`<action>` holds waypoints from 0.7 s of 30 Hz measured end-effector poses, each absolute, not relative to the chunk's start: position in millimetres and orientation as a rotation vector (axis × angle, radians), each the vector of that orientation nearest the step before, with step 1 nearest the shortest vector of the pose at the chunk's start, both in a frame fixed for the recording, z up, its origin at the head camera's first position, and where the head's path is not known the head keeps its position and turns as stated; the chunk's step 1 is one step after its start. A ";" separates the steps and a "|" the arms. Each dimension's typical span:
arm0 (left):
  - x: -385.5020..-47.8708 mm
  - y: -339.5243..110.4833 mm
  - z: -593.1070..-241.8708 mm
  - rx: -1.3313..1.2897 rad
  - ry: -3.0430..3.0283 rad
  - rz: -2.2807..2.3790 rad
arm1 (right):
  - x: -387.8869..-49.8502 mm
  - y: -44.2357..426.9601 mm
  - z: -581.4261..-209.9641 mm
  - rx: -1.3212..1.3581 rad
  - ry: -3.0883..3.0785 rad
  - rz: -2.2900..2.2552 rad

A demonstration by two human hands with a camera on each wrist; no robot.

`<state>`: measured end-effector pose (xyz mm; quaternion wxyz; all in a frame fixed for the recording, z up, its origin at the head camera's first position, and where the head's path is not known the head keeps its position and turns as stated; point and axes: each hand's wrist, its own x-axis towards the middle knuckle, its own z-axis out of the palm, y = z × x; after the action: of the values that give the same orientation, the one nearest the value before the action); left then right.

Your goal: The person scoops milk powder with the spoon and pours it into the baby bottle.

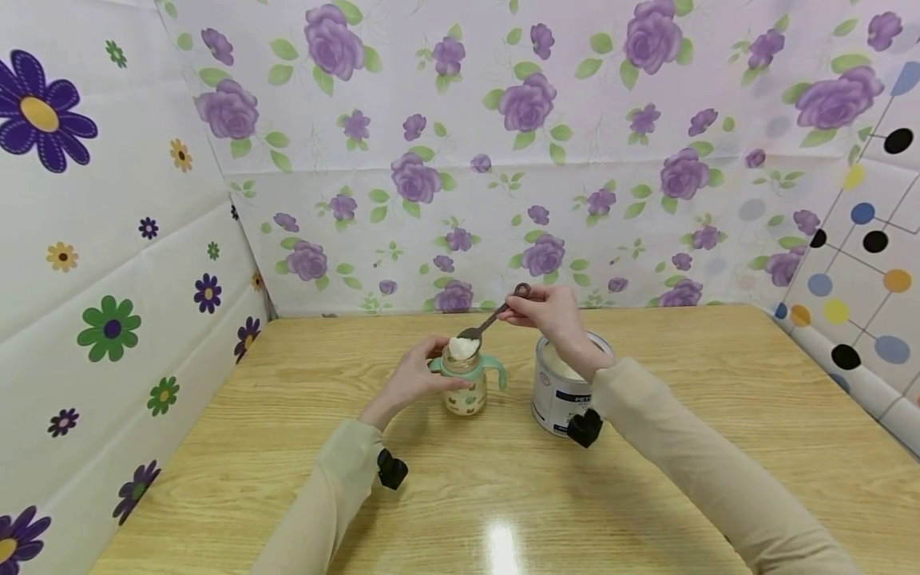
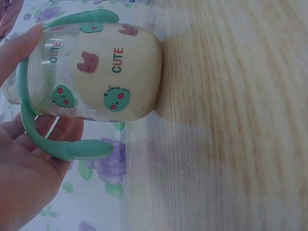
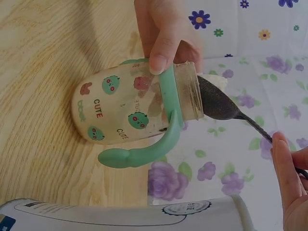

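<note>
A clear baby bottle [image 1: 463, 399] with green side handles and cartoon prints stands upright on the table. Pale powder coats or fills its inside, as the left wrist view shows. My left hand [image 1: 420, 371] grips the bottle around its neck, thumb in front. A dark spoon [image 1: 494, 318] is pinched by the handle in my right hand [image 1: 549, 315]. Its bowl, tilted at the bottle's open mouth, carries a heap of whitish powder [image 1: 463, 347]. In the right wrist view the spoon's bowl [image 3: 219, 101] is right at the rim.
A white can [image 1: 557, 399] of pale powder stands open right of the bottle, partly behind my right wrist. The wooden table [image 1: 287, 479] runs back to a flowered cloth wall [image 1: 474, 208]. Patterned cloth [image 1: 108, 399] also hangs at the left.
</note>
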<state>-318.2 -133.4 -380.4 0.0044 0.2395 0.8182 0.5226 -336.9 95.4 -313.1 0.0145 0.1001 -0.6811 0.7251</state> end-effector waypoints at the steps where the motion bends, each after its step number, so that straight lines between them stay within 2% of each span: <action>1: -315.2 -132.8 -376.9 0.751 2.561 1.635 | -336.4 94.8 -312.5 0.320 -2.125 2.250; 11: -307.2 -130.7 -368.1 0.741 2.567 1.616 | -334.7 89.6 -310.3 0.370 -2.188 2.138; 18: -329.0 -135.8 -395.1 0.729 2.601 1.611 | -335.6 84.5 -310.5 0.407 -2.242 2.040; 21: -329.8 -135.7 -395.6 0.720 2.618 1.604 | -334.7 82.9 -309.3 0.410 -2.267 2.005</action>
<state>-329.8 -135.7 -395.6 -0.0061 0.2284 0.8302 0.5085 -334.7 82.9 -309.3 0.0435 0.1342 -0.7416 0.6559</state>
